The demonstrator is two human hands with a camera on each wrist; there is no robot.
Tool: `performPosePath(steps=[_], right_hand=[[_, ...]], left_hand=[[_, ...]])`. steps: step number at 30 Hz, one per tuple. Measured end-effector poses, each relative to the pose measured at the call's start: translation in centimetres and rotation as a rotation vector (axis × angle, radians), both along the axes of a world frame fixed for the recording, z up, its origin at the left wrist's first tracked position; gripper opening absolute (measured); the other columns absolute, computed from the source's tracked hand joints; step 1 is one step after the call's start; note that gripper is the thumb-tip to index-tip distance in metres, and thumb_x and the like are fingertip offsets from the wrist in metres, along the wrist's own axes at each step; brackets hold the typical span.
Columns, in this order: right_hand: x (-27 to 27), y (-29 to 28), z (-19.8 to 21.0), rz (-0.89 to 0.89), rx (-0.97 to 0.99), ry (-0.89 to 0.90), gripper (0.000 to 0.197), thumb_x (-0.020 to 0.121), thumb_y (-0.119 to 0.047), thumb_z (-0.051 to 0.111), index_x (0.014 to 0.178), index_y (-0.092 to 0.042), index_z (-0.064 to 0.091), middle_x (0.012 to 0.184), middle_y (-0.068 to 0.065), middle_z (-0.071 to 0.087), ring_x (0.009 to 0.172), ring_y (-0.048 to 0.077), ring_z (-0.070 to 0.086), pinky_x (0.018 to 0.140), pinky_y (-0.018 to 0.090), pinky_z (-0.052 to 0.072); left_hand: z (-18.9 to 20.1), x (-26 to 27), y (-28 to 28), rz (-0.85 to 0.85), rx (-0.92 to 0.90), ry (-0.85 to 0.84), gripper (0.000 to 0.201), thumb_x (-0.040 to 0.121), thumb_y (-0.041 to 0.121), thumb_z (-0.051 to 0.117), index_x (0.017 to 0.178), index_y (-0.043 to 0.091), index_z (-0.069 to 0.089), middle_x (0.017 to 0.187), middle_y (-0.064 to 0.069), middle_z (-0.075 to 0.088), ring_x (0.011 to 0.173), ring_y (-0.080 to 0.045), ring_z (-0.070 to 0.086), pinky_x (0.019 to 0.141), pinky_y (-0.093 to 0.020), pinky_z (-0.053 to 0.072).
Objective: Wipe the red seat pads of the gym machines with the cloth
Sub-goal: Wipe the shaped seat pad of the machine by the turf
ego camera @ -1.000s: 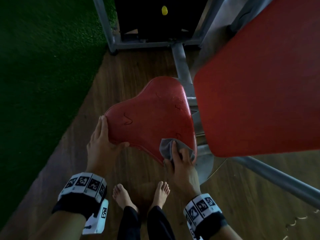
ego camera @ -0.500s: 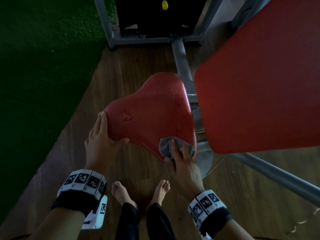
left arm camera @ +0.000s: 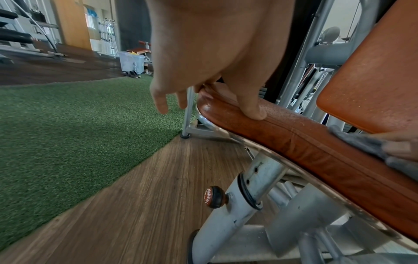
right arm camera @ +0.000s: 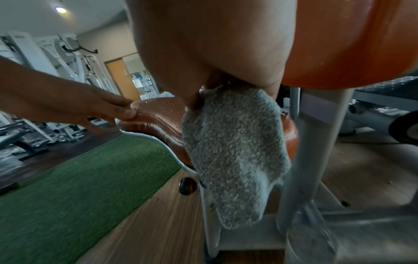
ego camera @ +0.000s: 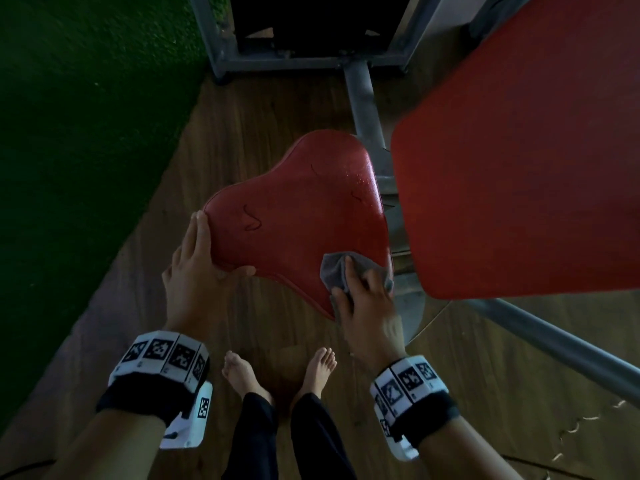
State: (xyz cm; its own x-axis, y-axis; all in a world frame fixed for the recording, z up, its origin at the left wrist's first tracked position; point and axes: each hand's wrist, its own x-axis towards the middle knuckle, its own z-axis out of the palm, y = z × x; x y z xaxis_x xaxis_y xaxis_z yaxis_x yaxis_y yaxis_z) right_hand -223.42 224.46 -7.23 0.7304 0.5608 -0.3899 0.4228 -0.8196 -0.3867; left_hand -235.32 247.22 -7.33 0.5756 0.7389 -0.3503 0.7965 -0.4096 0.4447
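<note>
A red, saddle-shaped seat pad [ego camera: 298, 209] stands on a grey post in the middle of the head view, wet with small drops. My left hand [ego camera: 197, 265] holds its near left corner, thumb [left arm camera: 253, 110] on the top edge and fingers down the side. My right hand [ego camera: 363, 299] presses a grey cloth [ego camera: 336, 271] onto the pad's near right corner. Part of the cloth [right arm camera: 233, 153] hangs over the pad's edge in the right wrist view. A larger red back pad [ego camera: 526, 161] rises at the right.
Green artificial turf [ego camera: 79, 133] covers the floor to the left, wood flooring [ego camera: 242, 119] lies under the machine. Grey frame tubes [ego camera: 363, 105] run behind and to the right of the seat. An adjustment knob [left arm camera: 213, 196] sticks out of the seat post. My bare feet [ego camera: 277, 372] stand below the seat.
My right hand has slid the cloth a little further up onto the pad's near right corner. My left hand keeps its hold on the left corner.
</note>
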Motion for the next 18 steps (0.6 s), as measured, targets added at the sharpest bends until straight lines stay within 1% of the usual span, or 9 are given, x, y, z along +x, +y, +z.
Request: performPosePath(steps=[1,2,5,8,10,13,14,16,18], right_hand=[[0.3,0.3,0.1,0.017,-0.007,-0.003,0.059,0.099,-0.050,0.038,0.153,-0.031,0.023,0.130,-0.001,0.036,0.118,0.024,0.042,0.077,0.039,0.054],[0.6,0.3,0.2,0.041,-0.012,-0.007,0.059,0.099,-0.050,0.037,0.152,-0.031,0.023,0.130,-0.001,0.036,0.119,0.024,0.040,0.077,0.038,0.053],[0.5,-0.8,0.3,0.101,-0.013,0.001,0.059,0.098,-0.050,0.039,0.152,-0.031,0.024,0.127,-0.003,0.037,0.110,0.020,0.049,0.068,0.035,0.055],[0.5,-2.3,0.2,0.069,0.010,0.017,0.058,0.098,-0.048,0.042,0.152,-0.033,0.026,0.122,-0.005,0.038,0.101,0.018,0.056,0.062,0.034,0.054],[0.9,-2.0,0.2,0.027,0.033,0.018,0.057,0.098,-0.047,0.042,0.151,-0.034,0.026,0.123,-0.007,0.038,0.104,0.016,0.056,0.067,0.035,0.055],[1.5,-0.6,-0.1,-0.026,0.046,0.020,0.057,0.098,-0.047,0.041,0.151,-0.034,0.025,0.126,-0.005,0.036,0.112,0.017,0.052,0.079,0.041,0.055],[1.5,-0.4,-0.2,-0.035,0.047,0.019,0.057,0.098,-0.047,0.041,0.151,-0.034,0.025,0.126,-0.005,0.036,0.112,0.018,0.051,0.079,0.041,0.055],[1.1,-0.7,-0.2,-0.026,0.047,0.021,0.057,0.098,-0.048,0.042,0.151,-0.034,0.025,0.125,-0.005,0.036,0.109,0.018,0.053,0.075,0.038,0.055],[0.1,-1.6,-0.1,0.020,0.035,0.034,0.058,0.098,-0.048,0.042,0.152,-0.035,0.024,0.123,-0.005,0.036,0.103,0.017,0.055,0.064,0.031,0.052]], left_hand=[[-0.1,0.0,0.0,0.002,0.001,0.000,0.113,0.076,0.056,0.073,0.157,0.026,-0.001,0.165,0.003,0.007,0.145,-0.034,0.023,0.109,-0.065,0.022],[-0.1,-0.1,0.0,0.003,0.002,-0.001,0.113,0.076,0.056,0.072,0.157,0.026,-0.001,0.165,0.004,0.007,0.145,-0.034,0.023,0.109,-0.065,0.022],[-0.1,-0.1,-0.1,-0.004,0.007,0.002,0.112,0.077,0.056,0.072,0.157,0.026,-0.002,0.165,0.004,0.006,0.145,-0.034,0.023,0.108,-0.065,0.023],[-0.1,0.0,-0.1,0.002,0.009,-0.001,0.112,0.078,0.053,0.073,0.157,0.026,-0.002,0.165,0.004,0.007,0.145,-0.034,0.023,0.109,-0.064,0.022],[-0.1,0.0,-0.1,0.005,0.005,0.002,0.113,0.078,0.053,0.074,0.157,0.026,-0.002,0.165,0.004,0.006,0.145,-0.034,0.023,0.110,-0.064,0.022],[-0.1,0.1,-0.1,0.001,-0.001,0.003,0.113,0.078,0.053,0.073,0.157,0.027,-0.003,0.165,0.005,0.005,0.146,-0.033,0.023,0.109,-0.064,0.022],[-0.1,0.0,-0.1,0.001,-0.003,0.001,0.112,0.078,0.053,0.073,0.157,0.027,-0.003,0.165,0.005,0.004,0.146,-0.033,0.023,0.109,-0.064,0.022],[-0.1,0.0,-0.1,0.001,-0.002,0.000,0.112,0.078,0.053,0.073,0.157,0.027,-0.002,0.165,0.005,0.005,0.145,-0.034,0.024,0.108,-0.065,0.023],[-0.1,0.1,-0.1,0.002,0.002,-0.001,0.112,0.078,0.053,0.073,0.157,0.027,-0.001,0.165,0.005,0.005,0.144,-0.035,0.025,0.107,-0.066,0.023]])
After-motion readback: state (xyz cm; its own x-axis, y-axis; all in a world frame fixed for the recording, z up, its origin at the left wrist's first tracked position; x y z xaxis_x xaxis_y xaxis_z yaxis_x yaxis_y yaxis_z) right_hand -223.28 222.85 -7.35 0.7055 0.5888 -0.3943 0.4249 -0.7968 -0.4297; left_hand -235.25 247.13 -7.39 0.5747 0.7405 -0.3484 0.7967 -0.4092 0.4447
